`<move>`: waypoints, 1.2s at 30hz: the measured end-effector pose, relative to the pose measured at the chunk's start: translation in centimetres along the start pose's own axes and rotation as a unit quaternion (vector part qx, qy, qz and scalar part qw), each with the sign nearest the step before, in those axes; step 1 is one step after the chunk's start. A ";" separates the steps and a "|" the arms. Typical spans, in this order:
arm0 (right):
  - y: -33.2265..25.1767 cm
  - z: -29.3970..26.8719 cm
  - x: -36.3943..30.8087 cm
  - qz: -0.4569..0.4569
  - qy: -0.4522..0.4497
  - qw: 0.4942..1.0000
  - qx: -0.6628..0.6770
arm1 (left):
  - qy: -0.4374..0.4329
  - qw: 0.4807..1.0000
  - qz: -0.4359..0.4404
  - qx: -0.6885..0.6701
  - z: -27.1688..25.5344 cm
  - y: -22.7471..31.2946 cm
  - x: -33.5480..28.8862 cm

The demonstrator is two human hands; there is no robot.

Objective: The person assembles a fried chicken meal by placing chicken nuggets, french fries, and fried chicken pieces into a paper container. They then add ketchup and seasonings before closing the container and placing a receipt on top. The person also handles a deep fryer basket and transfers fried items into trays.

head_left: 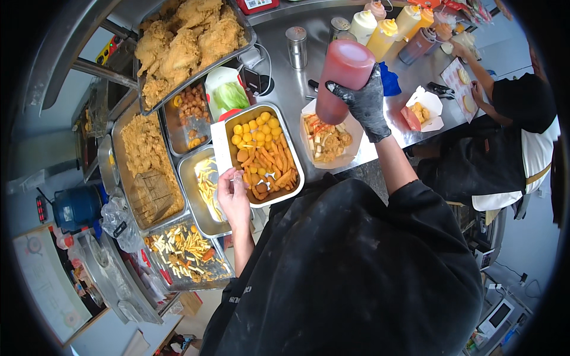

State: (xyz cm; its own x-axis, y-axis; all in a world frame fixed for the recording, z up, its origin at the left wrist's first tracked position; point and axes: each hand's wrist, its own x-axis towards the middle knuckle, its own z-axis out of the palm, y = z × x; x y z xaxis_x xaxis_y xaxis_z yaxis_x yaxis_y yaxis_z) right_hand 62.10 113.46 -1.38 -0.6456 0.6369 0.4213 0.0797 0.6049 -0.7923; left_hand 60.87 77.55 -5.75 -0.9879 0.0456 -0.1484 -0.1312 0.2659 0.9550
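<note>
My right hand (pixel 363 104), in a black glove, is wrapped round a red sauce squeeze bottle (pixel 339 77). The bottle is tipped with its broad base up, over an open paper food box (pixel 354 138). Inside that box are fries and fried pieces streaked with red sauce. My left hand (pixel 233 193) is bare, its fingers loosely bent and apart, beside the rim of a metal tray (pixel 301 172). Yellow balls and orange-brown fried sticks fill this tray. Whether the fingertips touch the rim I cannot tell.
Left stand trays of fried chicken (pixel 184 44) and fries (pixel 205 184). A box with lettuce (pixel 230 96) sits behind. Several squeeze bottles (pixel 382 37) and a metal shaker (pixel 296 47) line the back. Right, a co-worker (pixel 504 130) works by another food box (pixel 423 111).
</note>
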 end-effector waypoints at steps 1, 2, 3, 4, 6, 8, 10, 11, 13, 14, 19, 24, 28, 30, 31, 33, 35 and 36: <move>-0.7 -0.1 -0.1 0.000 -0.006 1.000 -0.022 | -0.001 1.000 0.000 -0.002 0.0 0.0 -0.1; -0.4 -0.3 -0.2 0.004 -0.028 1.000 -0.010 | -0.001 1.000 -0.001 -0.005 -0.1 0.2 -0.1; -0.1 -0.4 -0.3 0.015 -0.020 1.000 -0.020 | -0.002 1.000 -0.001 -0.007 -0.1 0.2 -0.2; 0.2 -0.6 -0.4 0.025 -0.010 0.999 -0.030 | -0.004 1.000 -0.001 -0.008 -0.1 0.1 -0.2; 2.1 -0.8 -0.2 0.026 -0.001 0.999 0.045 | -0.009 1.000 0.000 -0.010 -0.1 -0.2 -0.3; 1.7 -1.3 -0.4 0.028 -0.009 0.998 0.047 | -0.009 1.000 -0.006 -0.013 0.0 -0.4 -0.3; 0.5 -1.7 -0.7 0.010 0.002 1.000 0.002 | -0.010 1.000 -0.008 -0.018 0.1 -0.5 -0.4; -0.4 -1.7 -0.8 -0.003 0.015 0.999 -0.033 | -0.011 1.000 -0.006 -0.021 0.1 -0.6 -0.4; -0.7 -1.9 -0.9 -0.007 0.029 0.998 -0.051 | -0.014 1.000 -0.002 -0.024 0.2 -0.6 -0.3; -0.2 -2.0 -0.9 0.001 0.030 0.999 -0.035 | -0.018 1.000 -0.001 -0.024 0.3 -0.6 -0.2; 0.8 -1.2 -1.0 0.016 0.017 1.000 0.018 | -0.028 0.999 -0.002 -0.034 0.8 0.2 -0.2; 0.6 -0.8 -0.9 0.016 0.027 0.999 0.011 | -0.026 0.999 0.008 -0.032 0.8 0.3 -0.1; -0.3 -0.1 -1.1 -0.032 0.051 0.998 0.008 | -0.016 0.999 0.001 -0.039 0.5 0.4 -0.7; -3.2 1.2 0.0 -0.075 0.006 0.997 -0.026 | -0.011 0.999 -0.005 -0.039 0.4 0.7 -0.9; -5.7 2.1 1.4 -0.131 -0.050 0.987 -0.079 | -0.028 0.999 -0.004 -0.036 0.8 0.9 -0.3; -12.4 9.0 4.5 -0.288 -0.268 0.908 -0.145 | -0.001 1.000 -0.009 -0.023 -0.1 0.4 -1.1; -15.5 14.1 5.3 -0.351 -0.420 0.809 -0.212 | 0.003 0.999 -0.010 -0.031 -0.1 0.2 -1.1; -15.2 16.2 4.0 -0.330 -0.446 0.808 -0.199 | 0.011 0.999 -0.011 -0.034 -0.5 -0.1 -1.4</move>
State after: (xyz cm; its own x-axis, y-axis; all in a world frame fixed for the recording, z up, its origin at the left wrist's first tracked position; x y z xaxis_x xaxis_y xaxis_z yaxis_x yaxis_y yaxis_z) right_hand 45.99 99.10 5.23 -0.9233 -0.3780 0.0674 -0.3826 0.8909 -0.2450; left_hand 62.22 76.98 -5.48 -0.9861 0.0196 -0.1650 -0.1577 0.2007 0.9669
